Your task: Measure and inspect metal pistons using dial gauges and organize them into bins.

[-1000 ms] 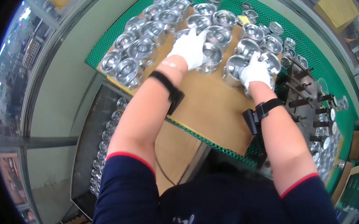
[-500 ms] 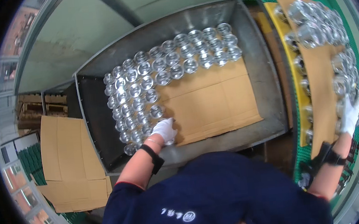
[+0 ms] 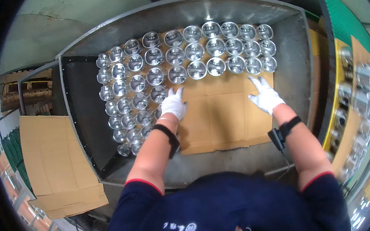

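My left hand [image 3: 174,105], in a white glove, hovers with fingers apart at the inner edge of the left block of silvery metal pistons [image 3: 158,94]. It partly covers some of them. My right hand [image 3: 266,98], gloved too, is over the right part of a brown cardboard sheet [image 3: 220,112], fingers spread and nothing in it. The back rows of pistons [image 3: 216,66] stand just beyond it, crown down with their hollow sides up. Sheet and pistons lie inside a large grey metal bin [image 3: 228,161].
Right of the bin, more pistons [image 3: 363,95] stand around a cardboard divider [image 3: 350,138] beside a yellow strip [image 3: 334,96] and green mesh [image 3: 348,15]. Folded cardboard [image 3: 50,158] leans at the left. The bin's raised rim [image 3: 183,0] surrounds the work area.
My right hand has come from the pistons on the right side into the bin. My left hand has moved up from the near end of the left block and opened. The view has turned.
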A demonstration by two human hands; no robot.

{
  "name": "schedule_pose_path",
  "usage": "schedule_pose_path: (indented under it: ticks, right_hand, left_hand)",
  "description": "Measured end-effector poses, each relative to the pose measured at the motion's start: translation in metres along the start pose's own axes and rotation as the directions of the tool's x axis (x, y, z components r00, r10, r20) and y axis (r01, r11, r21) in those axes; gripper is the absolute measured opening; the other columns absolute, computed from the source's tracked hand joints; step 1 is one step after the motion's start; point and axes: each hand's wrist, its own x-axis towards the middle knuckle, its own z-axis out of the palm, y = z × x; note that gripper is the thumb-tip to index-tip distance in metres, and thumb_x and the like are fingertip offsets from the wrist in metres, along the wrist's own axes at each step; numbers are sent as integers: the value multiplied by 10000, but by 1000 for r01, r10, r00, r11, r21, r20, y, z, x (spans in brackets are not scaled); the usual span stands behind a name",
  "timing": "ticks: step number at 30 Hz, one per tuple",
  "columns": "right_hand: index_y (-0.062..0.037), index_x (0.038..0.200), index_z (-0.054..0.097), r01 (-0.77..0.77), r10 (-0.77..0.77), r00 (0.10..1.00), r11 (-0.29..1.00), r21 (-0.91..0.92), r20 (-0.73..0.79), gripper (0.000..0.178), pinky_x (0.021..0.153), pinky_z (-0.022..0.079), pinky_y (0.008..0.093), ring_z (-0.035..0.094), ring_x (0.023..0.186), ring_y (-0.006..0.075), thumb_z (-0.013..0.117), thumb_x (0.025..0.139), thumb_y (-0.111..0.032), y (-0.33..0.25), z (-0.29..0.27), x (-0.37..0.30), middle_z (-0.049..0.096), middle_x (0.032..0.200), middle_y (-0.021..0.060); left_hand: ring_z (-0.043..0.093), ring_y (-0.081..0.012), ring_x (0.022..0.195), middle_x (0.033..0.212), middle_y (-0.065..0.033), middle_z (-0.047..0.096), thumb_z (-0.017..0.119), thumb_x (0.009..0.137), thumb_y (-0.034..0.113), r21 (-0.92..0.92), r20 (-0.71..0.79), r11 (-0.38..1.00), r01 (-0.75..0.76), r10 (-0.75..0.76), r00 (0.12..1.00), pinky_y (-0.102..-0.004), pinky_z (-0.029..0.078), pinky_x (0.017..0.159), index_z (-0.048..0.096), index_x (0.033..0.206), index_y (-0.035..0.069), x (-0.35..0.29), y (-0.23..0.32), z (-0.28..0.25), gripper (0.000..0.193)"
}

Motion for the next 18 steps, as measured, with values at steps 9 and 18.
schedule_pose_path:
  ticks: [9, 18]
  right_hand:
    - [-263, 1601, 183, 62, -55, 986, 997, -38, 158, 999, 1183, 348, 416, 289, 1455, 454, 772, 805, -391, -30, 31, 230, 68, 1629, 282]
    - [-302, 1527, 352, -178, 172, 983, 977, 115, 58, 747, 1123, 420, 453, 445, 1362, 464, 674, 864, -182, -56, 67, 260, 144, 1613, 256]
  left_hand:
    - [555, -445, 1243, 1603, -310, 140, 699, 850, 231, -81, 39, 996, 26, -23, 999, -447, 508, 1012, 277, 1560, 286, 159, 48, -7, 828]
    - [610, -405, 1187, 1532, -255, 316, 630, 896, 219, -98, -28, 951, 295, -299, 954, -442, 518, 979, 456, 1476, 310, 199, 89, 16, 612]
